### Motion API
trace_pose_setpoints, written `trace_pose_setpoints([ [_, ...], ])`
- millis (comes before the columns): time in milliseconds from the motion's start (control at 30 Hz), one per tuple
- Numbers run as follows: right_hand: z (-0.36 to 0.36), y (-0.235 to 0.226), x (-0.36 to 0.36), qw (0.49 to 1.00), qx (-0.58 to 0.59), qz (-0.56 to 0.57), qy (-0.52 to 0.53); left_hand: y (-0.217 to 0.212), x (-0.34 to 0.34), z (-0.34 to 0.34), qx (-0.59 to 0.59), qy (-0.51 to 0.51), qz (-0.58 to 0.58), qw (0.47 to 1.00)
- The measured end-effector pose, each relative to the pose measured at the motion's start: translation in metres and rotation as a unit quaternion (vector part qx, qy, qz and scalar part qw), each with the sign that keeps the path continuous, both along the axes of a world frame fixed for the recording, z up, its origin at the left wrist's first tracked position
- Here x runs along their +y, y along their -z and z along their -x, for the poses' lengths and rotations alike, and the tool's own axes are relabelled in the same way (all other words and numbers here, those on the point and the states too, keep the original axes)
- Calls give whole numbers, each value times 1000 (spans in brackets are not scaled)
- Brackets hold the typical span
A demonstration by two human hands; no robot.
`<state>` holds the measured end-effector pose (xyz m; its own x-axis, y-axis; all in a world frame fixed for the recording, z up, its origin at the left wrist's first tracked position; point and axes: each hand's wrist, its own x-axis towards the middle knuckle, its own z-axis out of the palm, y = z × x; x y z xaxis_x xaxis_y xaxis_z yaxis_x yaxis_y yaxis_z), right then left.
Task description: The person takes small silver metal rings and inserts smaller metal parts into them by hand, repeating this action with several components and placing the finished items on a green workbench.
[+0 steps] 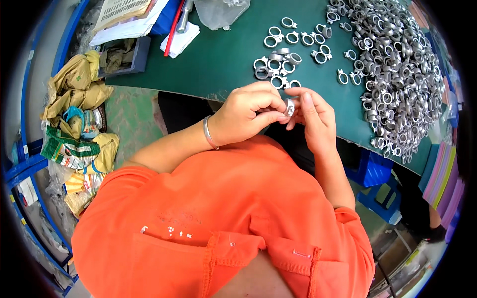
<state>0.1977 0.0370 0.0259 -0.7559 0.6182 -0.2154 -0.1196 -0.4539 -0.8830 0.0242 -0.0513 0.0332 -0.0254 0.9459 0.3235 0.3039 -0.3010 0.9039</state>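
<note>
My left hand (pixel 248 110), with a metal bangle on its wrist, pinches a small grey metal ring (pixel 289 107) between thumb and fingers. From the other side, my right hand (pixel 316 116) curls its fingers around the same ring; its thumb points up beside it. Both hands are just over the near edge of the green table (pixel 208 69). Right beyond my fingers lies a loose cluster of similar rings (pixel 275 64), each with a small lug. A few more rings (pixel 320 57) are scattered between that cluster and the big pile.
A large heap of metal rings (pixel 392 69) covers the table's right side. Papers (pixel 124 20), a red stick (pixel 173 29), a metal-shafted tool (pixel 185 16) and a clear bag (pixel 221 12) lie at the far left. Sacks (pixel 74 144) sit by a blue rack; a blue bin (pixel 372 169) stands under the table.
</note>
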Motion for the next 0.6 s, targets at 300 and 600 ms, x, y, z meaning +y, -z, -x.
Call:
trace_pose_setpoints([
  [300, 9, 14, -25, 971, 214, -104, 21, 7, -28, 23, -50, -129, 74, 988],
  [600, 13, 9, -28, 896, 4, -442, -35, 16, -35, 27, -66, -192, 68, 977],
])
